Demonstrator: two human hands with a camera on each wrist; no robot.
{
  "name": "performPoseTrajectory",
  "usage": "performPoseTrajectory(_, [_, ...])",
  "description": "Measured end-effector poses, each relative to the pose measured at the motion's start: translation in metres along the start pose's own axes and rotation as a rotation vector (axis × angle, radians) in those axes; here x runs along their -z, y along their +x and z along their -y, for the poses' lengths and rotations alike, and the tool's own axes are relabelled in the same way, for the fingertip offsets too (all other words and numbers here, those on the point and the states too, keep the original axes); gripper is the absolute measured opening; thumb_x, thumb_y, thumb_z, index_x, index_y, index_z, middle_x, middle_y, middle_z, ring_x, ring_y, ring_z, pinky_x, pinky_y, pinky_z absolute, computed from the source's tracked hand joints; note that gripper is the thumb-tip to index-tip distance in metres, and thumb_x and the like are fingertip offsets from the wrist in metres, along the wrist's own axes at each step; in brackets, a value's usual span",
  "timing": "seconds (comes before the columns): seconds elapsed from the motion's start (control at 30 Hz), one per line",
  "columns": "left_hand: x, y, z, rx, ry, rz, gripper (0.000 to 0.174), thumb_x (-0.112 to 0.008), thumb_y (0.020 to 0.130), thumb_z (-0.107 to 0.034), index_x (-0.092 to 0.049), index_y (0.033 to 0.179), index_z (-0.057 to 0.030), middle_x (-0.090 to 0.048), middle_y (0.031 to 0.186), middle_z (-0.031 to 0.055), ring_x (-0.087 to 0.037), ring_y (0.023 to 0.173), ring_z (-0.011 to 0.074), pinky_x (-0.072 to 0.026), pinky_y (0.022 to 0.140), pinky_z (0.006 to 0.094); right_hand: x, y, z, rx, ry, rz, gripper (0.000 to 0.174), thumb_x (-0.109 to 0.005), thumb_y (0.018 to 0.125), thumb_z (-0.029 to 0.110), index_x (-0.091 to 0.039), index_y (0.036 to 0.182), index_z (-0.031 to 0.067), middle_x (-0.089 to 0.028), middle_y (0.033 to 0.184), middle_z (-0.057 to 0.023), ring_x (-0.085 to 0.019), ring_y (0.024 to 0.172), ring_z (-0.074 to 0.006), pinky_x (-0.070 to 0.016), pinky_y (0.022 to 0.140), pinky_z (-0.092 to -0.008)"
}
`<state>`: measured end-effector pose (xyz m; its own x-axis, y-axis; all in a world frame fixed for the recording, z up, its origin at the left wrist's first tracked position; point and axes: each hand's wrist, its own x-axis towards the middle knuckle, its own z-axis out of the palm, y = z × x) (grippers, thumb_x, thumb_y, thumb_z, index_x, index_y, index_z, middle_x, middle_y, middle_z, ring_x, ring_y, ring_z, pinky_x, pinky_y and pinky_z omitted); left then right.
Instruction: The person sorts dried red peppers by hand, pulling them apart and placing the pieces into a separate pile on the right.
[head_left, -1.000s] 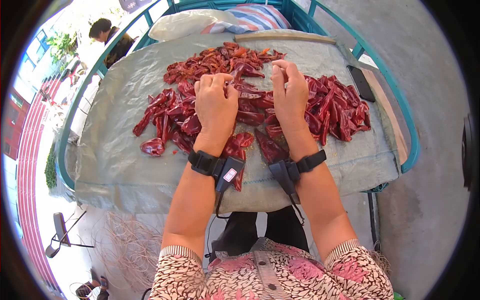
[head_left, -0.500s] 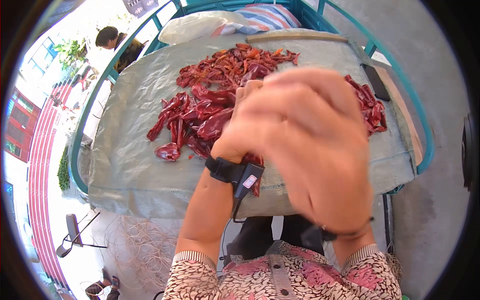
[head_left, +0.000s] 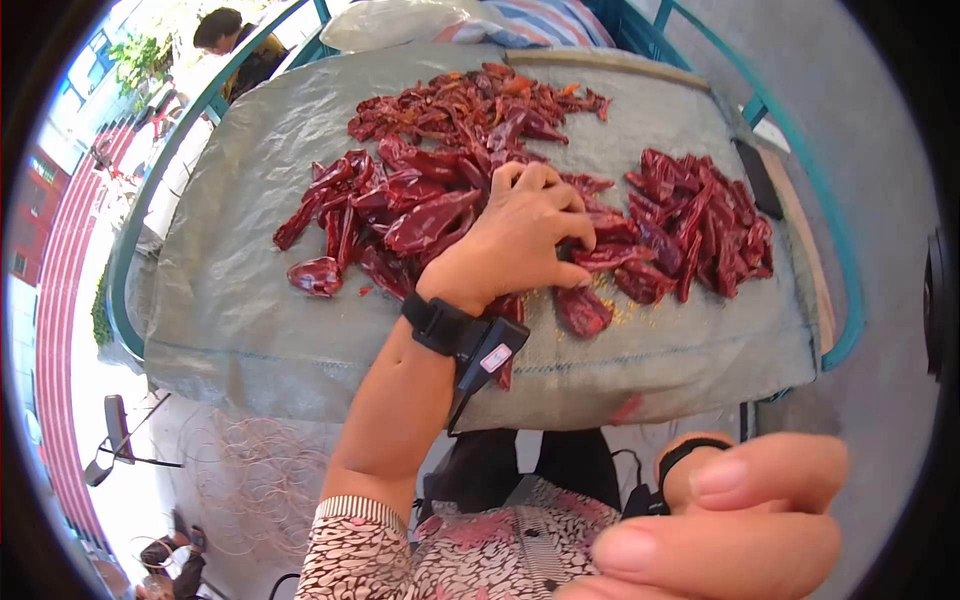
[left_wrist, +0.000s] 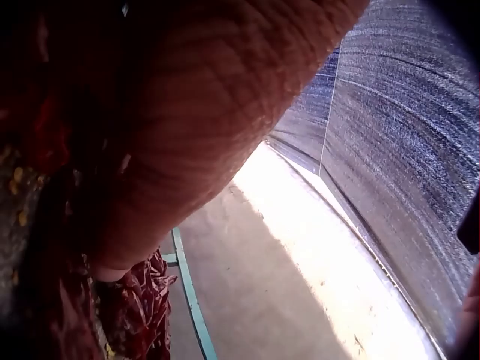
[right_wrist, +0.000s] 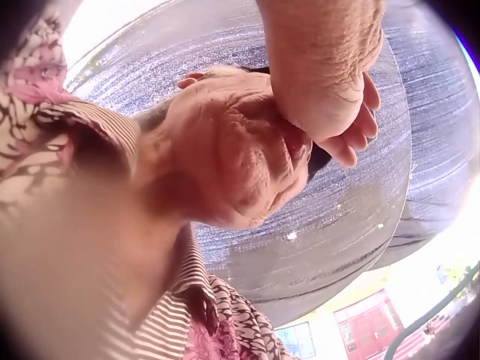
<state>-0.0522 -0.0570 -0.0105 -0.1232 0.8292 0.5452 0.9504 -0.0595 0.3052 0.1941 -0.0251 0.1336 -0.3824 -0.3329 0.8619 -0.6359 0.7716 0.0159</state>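
Dried red chili peppers (head_left: 435,222) lie in a loose heap across a grey-green woven sheet (head_left: 250,330). My left hand (head_left: 515,235) reaches into the heap's middle, its bent fingers and thumb gripping among the peppers. The left wrist view shows the left thumb (left_wrist: 202,127) close up, its tip against dark red pepper skin; most of the grip is hidden. My right hand (head_left: 740,550) is raised away from the peppers, close to the head camera, with loosely bent fingers. Nothing shows in it. In the right wrist view, the right hand (right_wrist: 330,90) is up by the face.
A second chili heap (head_left: 700,220) lies at the right, and smaller broken chili pieces (head_left: 440,110) at the back. A phone (head_left: 758,180) lies by the right rim. Teal rails (head_left: 825,240) edge the cart, with sacks (head_left: 410,22) behind. Another person (head_left: 245,55) is beyond the left rail.
My right hand has left the peppers, passed over the left hand and come up close to the head. My left hand has shifted right and bent down into the heap.
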Motion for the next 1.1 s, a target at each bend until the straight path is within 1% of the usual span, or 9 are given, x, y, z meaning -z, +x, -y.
performPoseTrajectory(0.07, [0.007,-0.001,-0.002,0.031,0.006,0.06,0.031,-0.085,0.069,-0.033,-0.079,0.095,-0.0172,-0.069,0.116,0.0026,-0.051,0.124,0.0287,-0.0262,0.113,0.0497,0.002,-0.001,0.002,0.006,-0.023,-0.004,0.022,-0.07,0.082,0.005,-0.076,0.103,0.0099,-0.071,0.101,-0.0073,-0.065,0.098,-0.0287,-0.0515,0.087,-0.0411])
performPoseTrajectory(0.27, [0.0,-0.003,-0.002,0.066,0.04,0.04,0.026,-0.081,0.073,-0.028,-0.081,0.095,-0.0155,-0.071,0.113,0.0019,-0.052,0.125,0.0266,-0.026,0.114,0.0503,0.005,0.0,-0.011,-0.035,-0.123,-0.018,0.022,-0.07,0.084,0.004,-0.076,0.105,0.0087,-0.07,0.101,-0.0086,-0.065,0.094,-0.0288,-0.0519,0.085,-0.0406])
performPoseTrajectory(0.43, [0.001,0.003,0.0,0.059,0.032,-0.13,0.017,-0.076,0.077,-0.018,-0.076,0.093,-0.0131,-0.068,0.106,0.0042,-0.055,0.118,0.0262,-0.0295,0.113,0.0462,-0.019,0.0,-0.081,-0.356,-0.34,0.025,0.022,-0.07,0.086,0.002,-0.076,0.107,0.0077,-0.07,0.101,-0.0097,-0.065,0.091,-0.029,-0.0522,0.084,-0.0402])
performPoseTrajectory(0.53, [0.002,0.008,-0.002,0.037,-0.046,-0.298,0.021,-0.073,0.077,-0.008,-0.07,0.097,-0.0092,-0.064,0.105,0.007,-0.059,0.108,0.0287,-0.04,0.104,0.0435,-0.032,-0.023,-0.139,-0.586,-0.351,0.159,0.025,-0.061,0.098,0.011,-0.071,0.12,0.0053,-0.071,0.108,-0.0151,-0.065,0.1,-0.0326,-0.0507,0.088,-0.0424])
performPoseTrajectory(0.67, [0.009,0.011,-0.003,0.081,-0.107,-0.392,0.022,-0.069,0.077,0.0,-0.066,0.099,-0.0043,-0.062,0.103,0.0116,-0.06,0.105,0.0329,-0.0485,0.094,0.0416,-0.053,-0.065,-0.177,-0.659,-0.356,0.284,0.023,-0.06,0.101,0.018,-0.073,0.115,0.0052,-0.072,0.109,-0.0173,-0.067,0.099,-0.0354,-0.0515,0.087,-0.0429])
performPoseTrajectory(0.83, [-0.003,0.007,0.014,0.053,-0.153,-0.305,0.02,-0.065,0.079,0.001,-0.063,0.098,-0.001,-0.061,0.102,0.0168,-0.06,0.103,0.037,-0.0507,0.091,0.0427,-0.079,-0.093,-0.185,-0.755,-0.056,0.216,0.023,-0.063,0.099,0.022,-0.074,0.107,0.0037,-0.072,0.103,-0.0184,-0.068,0.096,-0.0386,-0.0533,0.086,-0.0422])
performPoseTrajectory(0.9, [-0.003,0.004,0.013,0.126,-0.066,-0.278,0.021,-0.066,0.08,-0.001,-0.064,0.101,-0.0021,-0.061,0.102,0.0163,-0.06,0.104,0.0365,-0.0506,0.092,0.0426,-0.077,-0.087,-0.183,-0.773,-0.108,0.174,0.023,-0.064,0.099,0.023,-0.073,0.11,0.0051,-0.073,0.104,-0.0178,-0.069,0.097,-0.038,-0.0538,0.085,-0.0423])
performPoseTrajectory(1.03, [-0.005,0.002,0.013,0.119,-0.006,-0.233,0.021,-0.067,0.083,-0.001,-0.065,0.104,-0.0029,-0.062,0.104,0.0131,-0.06,0.107,0.0335,-0.0493,0.095,0.0406,-0.05,-0.064,-0.174,-0.737,-0.117,0.126,0.022,-0.069,0.096,0.024,-0.071,0.109,0.0063,-0.073,0.099,-0.0125,-0.07,0.088,-0.0301,-0.0546,0.077,-0.0381])
performPoseTrajectory(1.1, [-0.008,0.001,0.018,0.108,-0.028,-0.224,0.02,-0.066,0.085,-0.002,-0.065,0.104,-0.0029,-0.061,0.105,0.0122,-0.059,0.108,0.0327,-0.0484,0.097,0.0405,-0.016,-0.028,-0.131,-0.885,0.022,0.415,0.02,-0.075,0.089,0.022,-0.069,0.101,0.0065,-0.073,0.099,-0.0082,-0.069,0.083,-0.0243,-0.0543,0.071,-0.0342])
